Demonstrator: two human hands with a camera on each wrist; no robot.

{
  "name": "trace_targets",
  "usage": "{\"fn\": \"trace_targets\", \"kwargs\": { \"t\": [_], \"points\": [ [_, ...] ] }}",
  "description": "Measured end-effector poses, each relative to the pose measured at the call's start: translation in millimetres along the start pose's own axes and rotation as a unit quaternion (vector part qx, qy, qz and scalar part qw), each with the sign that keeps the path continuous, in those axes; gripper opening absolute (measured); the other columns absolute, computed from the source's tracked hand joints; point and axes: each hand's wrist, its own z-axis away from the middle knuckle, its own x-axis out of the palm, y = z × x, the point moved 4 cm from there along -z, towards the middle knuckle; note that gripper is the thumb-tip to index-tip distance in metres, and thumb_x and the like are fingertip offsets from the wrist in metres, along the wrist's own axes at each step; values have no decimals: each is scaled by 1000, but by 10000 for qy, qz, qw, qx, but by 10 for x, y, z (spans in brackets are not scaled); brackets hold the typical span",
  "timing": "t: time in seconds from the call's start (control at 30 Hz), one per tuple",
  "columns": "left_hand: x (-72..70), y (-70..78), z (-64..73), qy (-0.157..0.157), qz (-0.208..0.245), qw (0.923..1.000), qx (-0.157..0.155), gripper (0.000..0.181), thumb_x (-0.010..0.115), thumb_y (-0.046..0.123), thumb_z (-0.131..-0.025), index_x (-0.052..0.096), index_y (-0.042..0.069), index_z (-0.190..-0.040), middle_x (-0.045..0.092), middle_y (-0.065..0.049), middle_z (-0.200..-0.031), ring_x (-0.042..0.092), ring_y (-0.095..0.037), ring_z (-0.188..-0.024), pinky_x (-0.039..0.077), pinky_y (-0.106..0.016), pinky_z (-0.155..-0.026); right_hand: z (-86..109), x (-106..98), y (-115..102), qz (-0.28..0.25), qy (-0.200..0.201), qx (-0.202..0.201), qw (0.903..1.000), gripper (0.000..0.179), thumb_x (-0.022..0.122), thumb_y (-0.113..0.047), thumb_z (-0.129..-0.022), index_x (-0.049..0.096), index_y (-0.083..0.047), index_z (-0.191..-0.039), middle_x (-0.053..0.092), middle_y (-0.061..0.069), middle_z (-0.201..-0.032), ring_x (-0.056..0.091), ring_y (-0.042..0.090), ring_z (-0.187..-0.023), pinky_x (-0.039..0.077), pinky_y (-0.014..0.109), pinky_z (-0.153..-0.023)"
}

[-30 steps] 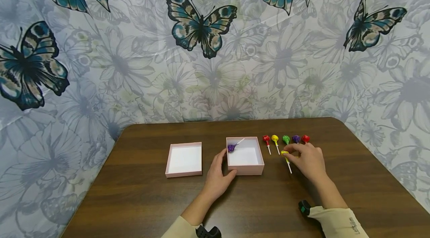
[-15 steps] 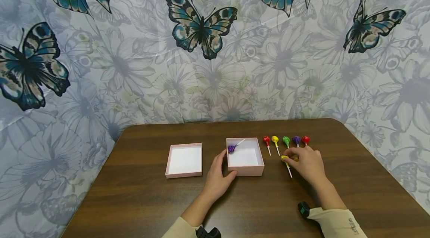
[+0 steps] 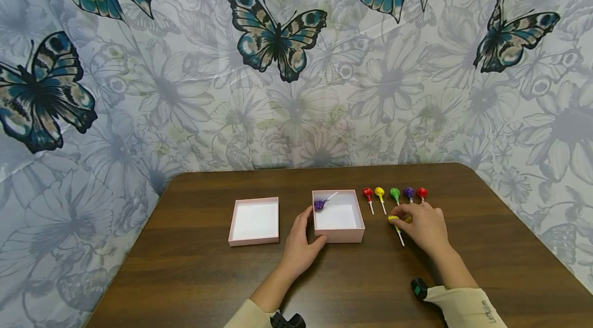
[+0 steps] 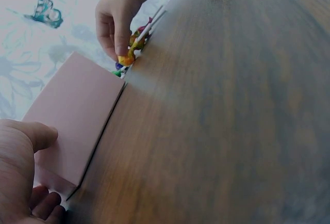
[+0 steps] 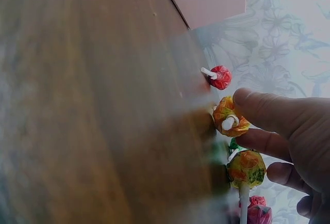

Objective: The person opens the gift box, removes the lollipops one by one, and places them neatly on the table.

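My left hand (image 3: 298, 245) holds the pink box (image 3: 339, 235) by its near left corner, thumb on the front face and fingers along the left side. Inside the white interior lies a purple lollipop (image 3: 319, 205), its stick leaning on the back wall. To the box's right, my right hand (image 3: 423, 222) pinches a yellow lollipop (image 5: 229, 118) by its head between thumb and index finger, the stick pointing toward the near side. A second yellow-orange lollipop (image 5: 247, 170) sits beneath the same hand, mostly hidden in the head view.
Behind the right hand runs a row of lollipops: red (image 3: 367, 193), yellow (image 3: 379, 192), green (image 3: 395, 193), purple (image 3: 408, 193) and red (image 3: 421, 192). The shallow pink lid (image 3: 254, 241) lies left of the box. A butterfly-print cloth (image 3: 296, 122) hangs behind the brown table (image 3: 185, 276).
The right hand has brought the yellow lollipop slightly nearer the person, mostly during the first half second. The left hand and the box have stayed in place.
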Motion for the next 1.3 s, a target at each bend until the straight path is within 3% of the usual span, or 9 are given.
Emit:
{"fn": "trace_targets", "kwargs": {
  "t": [0.53, 0.73, 1.0, 1.3],
  "points": [
    [-16, 9, -18, 139, -96, 9997, 183, 76, 71, 29, -84, 33, 17, -148, 42, -7, -147, 41, -28, -137, 37, -52, -110, -19, -24, -19, 104, 106, -127, 9998, 20, 80, -35, -74, 73, -25, -91, 73, -4, -84, 51, 19, -74, 28, 32, -62],
    [-9, 1, -19, 73, -89, 9999, 115, 75, 71, 30, -85, 32, 18, -149, 42, -6, -148, 40, -26, -137, 36, -51, -111, -8, -23, -20, 134, 180, -134, 9997, 22, 78, -38, -76, 73, -24, -92, 74, -3, -85, 51, 19, -74, 26, 31, -61],
    [-10, 10, -25, 136, -66, 9996, 217, 75, 72, 28, -85, 33, 16, -148, 43, -7, -146, 42, -28, -136, 37, -52, -110, -28, -56, -56, 210, 563, -274, 9978, 20, 80, -36, -74, 74, -24, -90, 73, 2, -89, 50, 23, -74, 26, 30, -61],
    [9, -9, -27, 57, -44, 9999, 134, 76, 71, 30, -85, 32, 18, -149, 42, -5, -148, 40, -26, -138, 35, -51, -111, -130, -270, -248, -327, 1093, -609, 9916, 25, 81, -24, -74, 75, -19, -98, 74, 4, -94, 53, 27, -82, 30, 34, -63]
  ]
}}
